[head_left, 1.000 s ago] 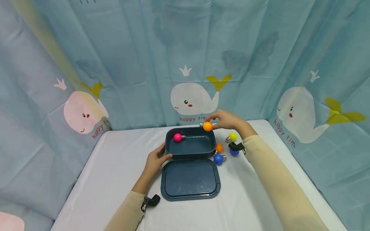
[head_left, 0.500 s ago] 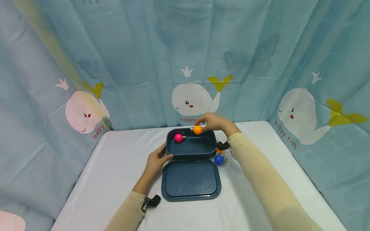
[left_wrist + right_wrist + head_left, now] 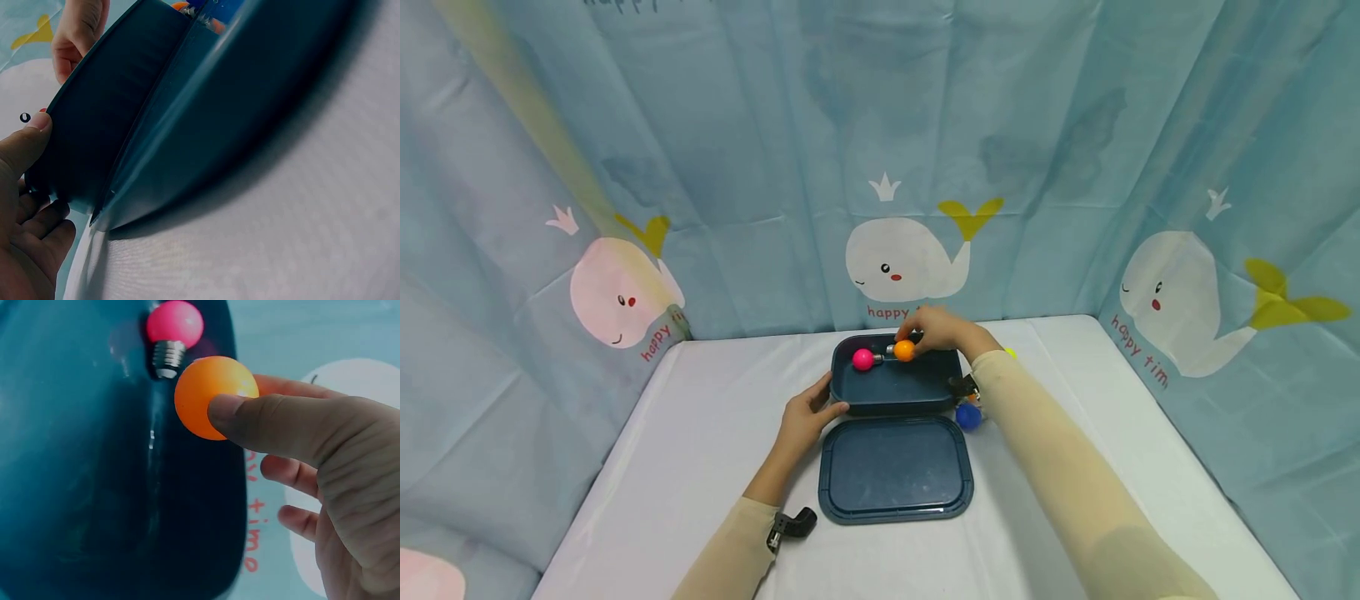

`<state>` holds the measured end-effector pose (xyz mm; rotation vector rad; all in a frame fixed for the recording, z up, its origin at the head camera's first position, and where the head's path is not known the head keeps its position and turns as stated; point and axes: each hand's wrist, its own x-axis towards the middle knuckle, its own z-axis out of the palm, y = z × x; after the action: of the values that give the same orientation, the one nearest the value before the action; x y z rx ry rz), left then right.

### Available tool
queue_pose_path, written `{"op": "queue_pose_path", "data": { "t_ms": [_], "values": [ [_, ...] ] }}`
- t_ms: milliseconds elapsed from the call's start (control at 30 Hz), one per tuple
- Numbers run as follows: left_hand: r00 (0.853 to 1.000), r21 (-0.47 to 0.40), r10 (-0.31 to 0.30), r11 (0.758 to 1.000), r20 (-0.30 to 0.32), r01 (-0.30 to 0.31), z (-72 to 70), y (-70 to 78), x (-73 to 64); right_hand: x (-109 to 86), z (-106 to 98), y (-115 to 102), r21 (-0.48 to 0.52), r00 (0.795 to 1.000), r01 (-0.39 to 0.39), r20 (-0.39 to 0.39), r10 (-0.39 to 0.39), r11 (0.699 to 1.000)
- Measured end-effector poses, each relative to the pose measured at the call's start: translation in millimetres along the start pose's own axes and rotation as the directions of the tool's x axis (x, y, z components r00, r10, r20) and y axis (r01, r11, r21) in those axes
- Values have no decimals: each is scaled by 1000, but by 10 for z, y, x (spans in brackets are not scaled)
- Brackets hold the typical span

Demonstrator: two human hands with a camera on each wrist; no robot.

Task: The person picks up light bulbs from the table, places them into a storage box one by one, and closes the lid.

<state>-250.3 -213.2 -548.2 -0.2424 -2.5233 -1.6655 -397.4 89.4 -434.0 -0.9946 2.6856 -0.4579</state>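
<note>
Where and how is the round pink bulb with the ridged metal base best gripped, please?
Probably pinch the pink bulb by its globe, from above: it lies on its side inside the dark-blue rectangular box, whose walls would hinder side access, and the base points toward the round orange bulb in the right hand.

The person's left arm (image 3: 733, 542) slants forward and inward, and I can see the left hand (image 3: 799, 417) gripping, its thumb (image 3: 28, 147) on one side and its fingers (image 3: 47, 228) bent on the other. The right arm (image 3: 1082, 467) stretches farther out, angling to the left, with the right hand (image 3: 940, 327) turned inward at the wrist, thumb and forefinger pinching while two other fingers curl loosely below.
</note>
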Motion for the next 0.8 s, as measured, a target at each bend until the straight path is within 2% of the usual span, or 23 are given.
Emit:
{"op": "queue_pose_path", "data": {
  "t_ms": [233, 600, 800],
  "values": [
    [1000, 6, -4, 1000, 7, 4, 0, -9, 10, 77, 144, 30, -37, 999, -50, -7, 50, 998],
    [1000, -11, 10, 1000, 5, -10, 10, -42, -5, 162, 309, 49, -131, 999, -49, -11, 48, 990],
    [1000, -6, 14, 1000, 4, -14, 4, -31, 9, 155, 309, 8, -118, 999, -41, -13, 39, 992]
  ]
}}
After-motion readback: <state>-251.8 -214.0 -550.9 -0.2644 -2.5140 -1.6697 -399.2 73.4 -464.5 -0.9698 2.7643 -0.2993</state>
